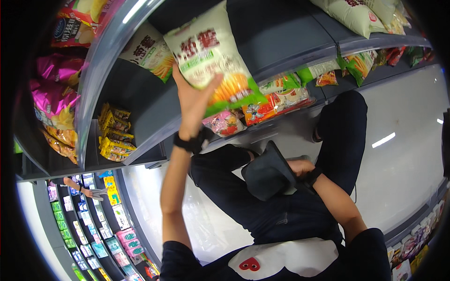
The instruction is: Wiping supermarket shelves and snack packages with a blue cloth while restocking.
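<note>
My left hand [192, 100] grips a puffed snack bag [206, 63], pale with a green lower edge and a picture of fries, thumb across its front. The bag is tilted and raised over the dark shelf [152, 100]. A matching snack bag [146, 49] lies on that shelf just to its left. Low over my lap, my right hand [300, 167] is closed on a dark grey cloth [265, 175], which hangs in folds and hides part of the fingers.
Clear shelf edging [290, 68] curves past the bag. Small yellow packets [116, 136] sit at the shelf's left end, pink bags [56, 89] beyond. More bags [276, 103] fill the lower shelf. Pale bags [349, 16] lie upper right. Another person's hand [86, 192] holds a grey cloth at far shelves.
</note>
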A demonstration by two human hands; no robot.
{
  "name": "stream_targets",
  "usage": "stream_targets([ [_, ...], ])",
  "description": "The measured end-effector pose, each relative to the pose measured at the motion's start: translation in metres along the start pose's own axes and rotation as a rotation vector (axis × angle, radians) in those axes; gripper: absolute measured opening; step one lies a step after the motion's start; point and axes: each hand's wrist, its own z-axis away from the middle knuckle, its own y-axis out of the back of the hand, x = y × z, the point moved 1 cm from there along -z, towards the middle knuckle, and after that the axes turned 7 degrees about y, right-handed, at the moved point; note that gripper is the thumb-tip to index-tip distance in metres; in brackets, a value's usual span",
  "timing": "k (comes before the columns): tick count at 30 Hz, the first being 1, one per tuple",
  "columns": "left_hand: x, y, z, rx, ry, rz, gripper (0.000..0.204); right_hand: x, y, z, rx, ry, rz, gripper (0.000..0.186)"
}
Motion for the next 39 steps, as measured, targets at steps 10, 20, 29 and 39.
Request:
stream_targets([
  [10, -0.027, -0.003, -0.19, 0.287, -0.456, 0.022, 0.117, -0.024, -0.008, 0.004, 0.068, -0.22, -0.247, 0.046],
  [20, -0.016, -0.012, -0.117, 0.009, -0.014, 0.03, 0.105, -0.041, 0.003, 0.018, 0.228, -0.183, -0.375, 0.046],
  [29, -0.004, 0.055, 0.07, -0.292, -0.243, -0.11, 0.06, -0.096, -0.006, -0.044, 0.31, 0.273, 0.665, 0.07],
  [39, -0.069, 0.091, 0.206, 0.311, -0.111, -0.224, 0.049, -0.234, -0.155, -0.15, 0.251, 0.808, 1.166, 0.088],
])
